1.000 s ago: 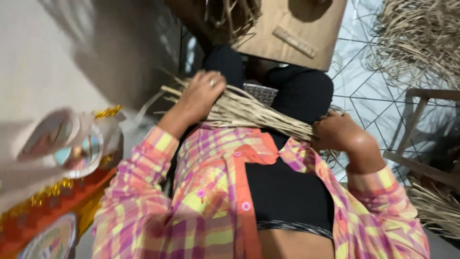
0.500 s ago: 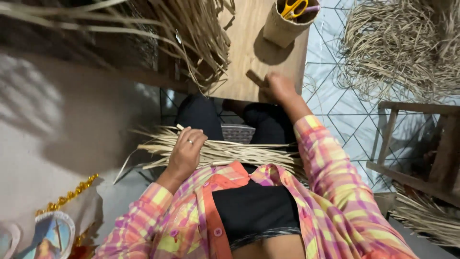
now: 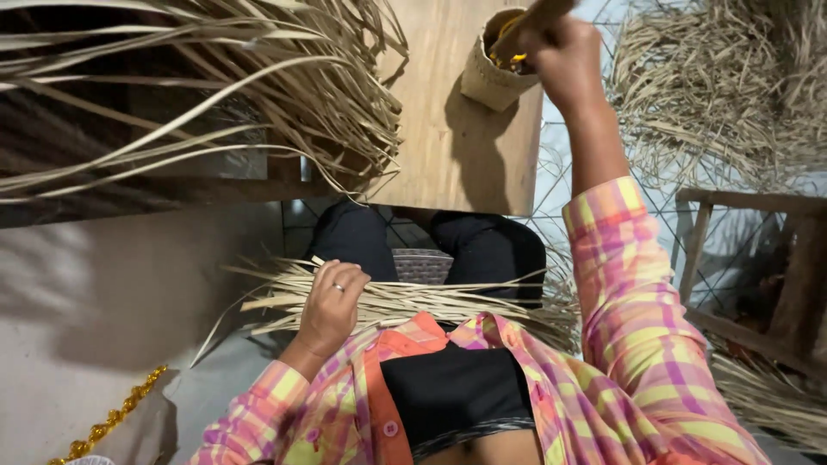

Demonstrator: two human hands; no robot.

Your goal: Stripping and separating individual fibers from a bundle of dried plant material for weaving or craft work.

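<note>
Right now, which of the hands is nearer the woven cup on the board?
Right. The right hand is at the woven cup rim; the left hand rests on the straw bundle in the lap.

Your right hand (image 3: 564,60) has left the near edge of the desk (image 3: 457,146), where it touched a small wooden stick (image 3: 525,26) half a second ago. It now holds that stick up at the rim of the woven cup (image 3: 487,73), arm stretched forward.

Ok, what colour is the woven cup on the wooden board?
Tan, natural straw colour; the small woven cup shows in the head view.
</note>
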